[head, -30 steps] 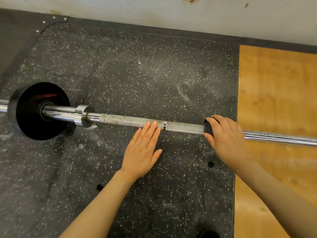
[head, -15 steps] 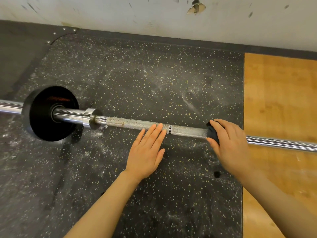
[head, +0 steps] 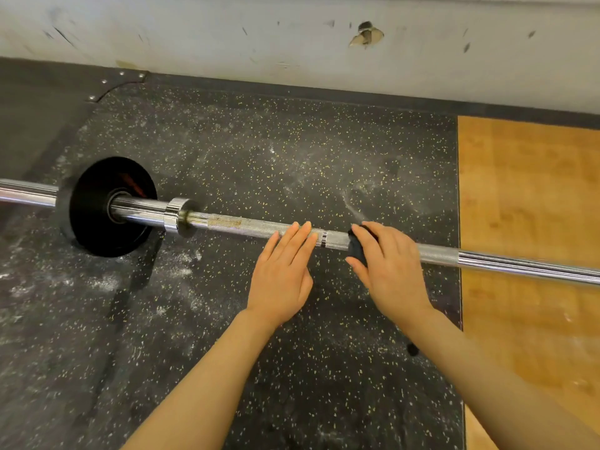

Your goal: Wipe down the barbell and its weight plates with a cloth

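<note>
The barbell (head: 246, 228) lies across the speckled rubber floor (head: 292, 151), running from the left edge to the right, where its smooth shaft passes over the wooden platform (head: 526, 196). One black weight plate (head: 97, 209) sits on the sleeve at the left, with a steel collar (head: 177, 216) just to its right.

The right hand (head: 389, 271) grips a dark cloth (head: 357, 250) wrapped against the knurled part of the shaft, fingers curled over the top of the bar. The left hand (head: 282, 274) lies flat with straight fingers, its fingertips (head: 300, 230) resting on the bar just left of the cloth and holding nothing.

The step in hand looks to be wiping the knurled section. A rusty, chalky patch shows on the shaft between the collar and the left hand, so the cloth likely needs to work leftward into it. To do it well, the person would keep the cloth closed fully round the bar so the underside is cleaned too, press firmly into the knurling, and use the flat left hand to stop the bar rolling. That hand will have to shift left as the cloth nears it. The plate appears not yet reached.
</note>
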The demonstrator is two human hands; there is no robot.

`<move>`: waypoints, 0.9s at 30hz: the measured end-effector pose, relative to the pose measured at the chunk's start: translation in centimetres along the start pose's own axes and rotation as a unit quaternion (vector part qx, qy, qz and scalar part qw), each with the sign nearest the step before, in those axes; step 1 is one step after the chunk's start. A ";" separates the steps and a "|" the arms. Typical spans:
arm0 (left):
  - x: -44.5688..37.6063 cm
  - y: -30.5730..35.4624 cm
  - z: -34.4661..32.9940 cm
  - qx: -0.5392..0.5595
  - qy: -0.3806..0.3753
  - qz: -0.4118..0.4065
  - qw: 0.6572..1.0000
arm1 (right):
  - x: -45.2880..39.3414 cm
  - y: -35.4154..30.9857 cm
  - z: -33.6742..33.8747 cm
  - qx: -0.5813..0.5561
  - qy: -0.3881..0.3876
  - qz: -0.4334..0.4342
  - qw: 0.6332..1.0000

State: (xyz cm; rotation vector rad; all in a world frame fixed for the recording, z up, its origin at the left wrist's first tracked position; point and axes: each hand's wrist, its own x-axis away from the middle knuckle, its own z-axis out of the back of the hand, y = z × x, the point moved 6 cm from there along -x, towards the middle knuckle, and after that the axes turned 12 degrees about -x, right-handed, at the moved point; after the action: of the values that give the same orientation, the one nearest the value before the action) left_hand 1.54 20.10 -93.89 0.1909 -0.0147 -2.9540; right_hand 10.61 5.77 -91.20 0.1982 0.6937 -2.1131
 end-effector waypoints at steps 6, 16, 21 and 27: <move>-1.6 -0.1 0.0 0.017 0.003 0.015 1.000 | -2.3 -0.5 -2.2 0.048 -0.009 0.020 0.999; -2.0 -0.6 -0.2 0.054 0.002 0.006 0.999 | -0.1 5.0 0.0 0.083 -0.003 -0.003 0.997; -2.0 -0.4 0.0 0.064 -0.004 0.014 0.998 | 0.3 5.6 0.3 0.084 0.015 -0.040 0.996; -2.1 -0.6 0.0 0.049 -0.008 -0.004 0.999 | -2.3 1.7 -2.7 0.071 -0.016 -0.007 0.997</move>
State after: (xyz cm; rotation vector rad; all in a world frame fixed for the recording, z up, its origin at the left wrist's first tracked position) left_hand 3.50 21.03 -93.62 0.1812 -0.1622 -2.9649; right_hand 13.05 8.05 -93.28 0.2375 0.5283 -2.1764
